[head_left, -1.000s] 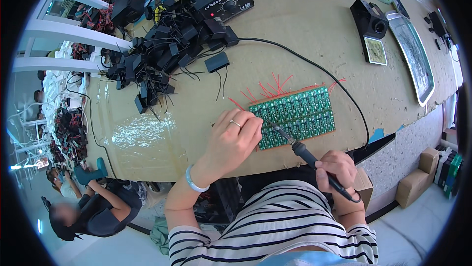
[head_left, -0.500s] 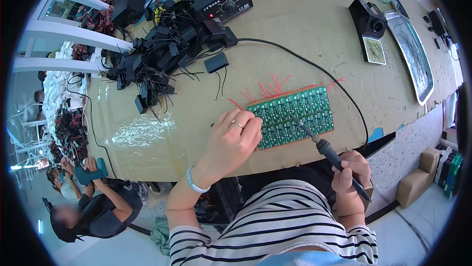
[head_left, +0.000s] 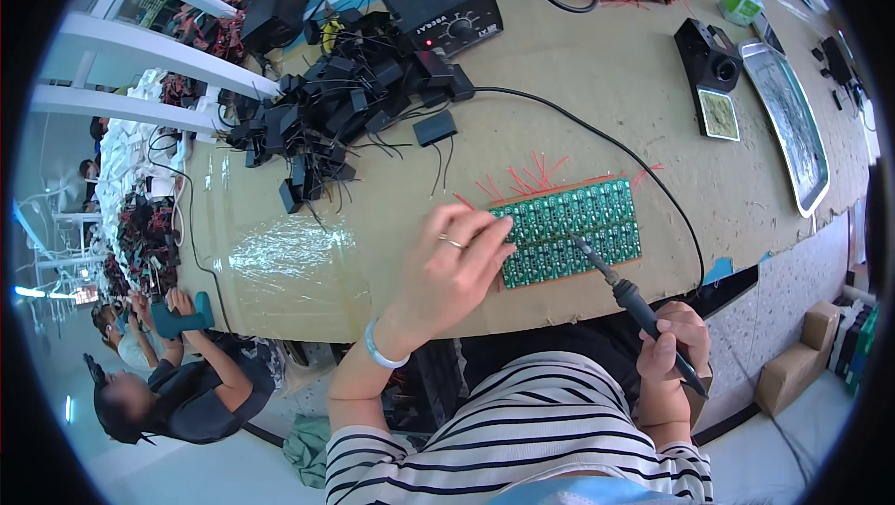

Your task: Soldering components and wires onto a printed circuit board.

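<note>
A green panel of circuit boards [head_left: 573,230] with red wire leads sticking out its far edge lies near the front of the brown table [head_left: 597,85]. My left hand [head_left: 452,267] rests on the panel's left end, fingers spread flat, a ring on one finger. My right hand [head_left: 673,346] grips a soldering iron [head_left: 626,292] like a pen. Its tip touches the panel's middle near the front edge. The iron's black cable runs back to a black soldering station [head_left: 438,3].
A heap of black adapter boxes with wires [head_left: 336,104] lies at the back left. A black iron stand [head_left: 710,71] and a metal tray [head_left: 788,123] sit at the right. A seated person [head_left: 177,384] works below left. Cardboard boxes [head_left: 797,365] stand on the floor.
My right hand has drawn back toward my body and to the right, with the iron's tip sliding right across the panel. My left hand stays on the panel's left end.
</note>
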The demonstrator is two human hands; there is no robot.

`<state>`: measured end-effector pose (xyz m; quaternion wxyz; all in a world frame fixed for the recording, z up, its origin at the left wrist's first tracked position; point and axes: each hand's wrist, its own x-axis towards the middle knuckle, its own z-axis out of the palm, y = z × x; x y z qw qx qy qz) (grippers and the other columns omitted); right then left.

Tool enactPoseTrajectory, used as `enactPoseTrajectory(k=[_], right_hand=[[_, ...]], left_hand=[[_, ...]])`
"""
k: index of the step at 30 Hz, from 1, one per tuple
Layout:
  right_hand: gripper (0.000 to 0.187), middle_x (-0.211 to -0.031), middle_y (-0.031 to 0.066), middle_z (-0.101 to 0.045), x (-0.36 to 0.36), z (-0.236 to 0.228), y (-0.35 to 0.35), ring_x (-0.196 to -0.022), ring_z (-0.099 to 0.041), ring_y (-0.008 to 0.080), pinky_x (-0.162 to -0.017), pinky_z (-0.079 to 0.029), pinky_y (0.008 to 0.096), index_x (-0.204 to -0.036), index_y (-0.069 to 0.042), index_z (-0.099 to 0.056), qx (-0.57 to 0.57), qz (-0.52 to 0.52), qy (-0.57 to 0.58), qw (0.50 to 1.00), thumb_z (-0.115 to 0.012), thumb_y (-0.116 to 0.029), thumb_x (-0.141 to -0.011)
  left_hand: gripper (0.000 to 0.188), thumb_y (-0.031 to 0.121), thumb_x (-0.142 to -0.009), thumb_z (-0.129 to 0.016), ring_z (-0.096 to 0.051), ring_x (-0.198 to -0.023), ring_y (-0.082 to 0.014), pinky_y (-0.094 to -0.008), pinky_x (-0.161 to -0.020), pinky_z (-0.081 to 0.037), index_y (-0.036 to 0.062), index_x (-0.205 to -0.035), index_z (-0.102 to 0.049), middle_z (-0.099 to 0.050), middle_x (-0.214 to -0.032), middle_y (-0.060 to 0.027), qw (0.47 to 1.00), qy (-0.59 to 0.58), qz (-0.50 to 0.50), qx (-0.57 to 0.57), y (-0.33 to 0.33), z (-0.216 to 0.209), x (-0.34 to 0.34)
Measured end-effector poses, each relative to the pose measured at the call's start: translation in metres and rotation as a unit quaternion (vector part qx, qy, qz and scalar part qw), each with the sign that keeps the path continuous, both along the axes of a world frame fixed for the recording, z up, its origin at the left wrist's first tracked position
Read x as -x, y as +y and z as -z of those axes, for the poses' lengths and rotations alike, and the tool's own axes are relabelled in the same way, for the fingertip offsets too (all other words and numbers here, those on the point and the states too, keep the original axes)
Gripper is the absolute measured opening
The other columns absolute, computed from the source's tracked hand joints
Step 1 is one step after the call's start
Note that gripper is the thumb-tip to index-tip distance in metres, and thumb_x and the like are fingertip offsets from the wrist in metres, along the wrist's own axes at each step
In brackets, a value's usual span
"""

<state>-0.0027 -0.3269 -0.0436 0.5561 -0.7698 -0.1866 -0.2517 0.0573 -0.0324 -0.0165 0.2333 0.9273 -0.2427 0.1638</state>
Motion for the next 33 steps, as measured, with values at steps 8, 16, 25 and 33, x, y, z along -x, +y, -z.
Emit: enactPoseTrajectory(k=[8,16,25,33], right_hand=[[0.014,-0.069,0.0054,-0.055,0.001,-0.007,0.003,-0.050,-0.052,0.0138,-0.052,-0.046,0.0294,-0.092,-0.003,-0.054,-0.008,0.009,0.011,1.000,-0.053,-0.016,-0.099],[0.007,-0.068,0.0059,-0.056,0.000,-0.010,0.005,-0.050,-0.056,0.0167,-0.050,-0.049,0.0302,-0.091,-0.003,-0.055,-0.016,-0.003,0.012,1.000,-0.057,-0.010,-0.094],[0.010,-0.069,0.0081,-0.062,-0.019,0.000,0.014,-0.052,-0.060,0.0191,-0.050,-0.051,0.0318,-0.091,-0.001,-0.058,-0.024,-0.031,0.035,0.999,-0.061,0.005,-0.084],[0.013,-0.070,0.0095,-0.064,-0.029,0.006,0.023,-0.052,-0.061,0.0195,-0.049,-0.050,0.0311,-0.090,0.001,-0.058,-0.005,-0.036,0.017,0.999,-0.063,0.007,-0.080]], left_hand=[[0.049,-0.004,-0.082,-0.065,-0.061,-0.108,-0.0322,-0.0417,-0.092,-0.052,0.0116,-0.128,-0.066,-0.064,-0.125,-0.0104,0.990,-0.028,-0.003,-0.139,0.066,-0.003,-0.062],[0.025,-0.001,-0.095,-0.059,-0.066,-0.105,-0.0229,-0.0315,-0.089,-0.054,0.0082,-0.115,-0.071,-0.069,-0.115,-0.0096,0.964,0.115,0.074,0.230,0.066,0.006,-0.071],[0.022,-0.001,-0.090,-0.069,-0.057,-0.064,-0.0135,-0.0261,-0.056,-0.044,0.0060,-0.109,-0.075,-0.057,-0.084,-0.0057,0.985,0.139,0.080,0.066,0.020,-0.024,-0.047],[0.009,0.001,-0.082,-0.073,-0.063,-0.069,-0.0201,-0.0329,-0.058,-0.049,0.0058,-0.089,-0.071,-0.065,-0.084,-0.0053,0.974,0.177,0.090,0.105,0.009,-0.011,-0.060]])
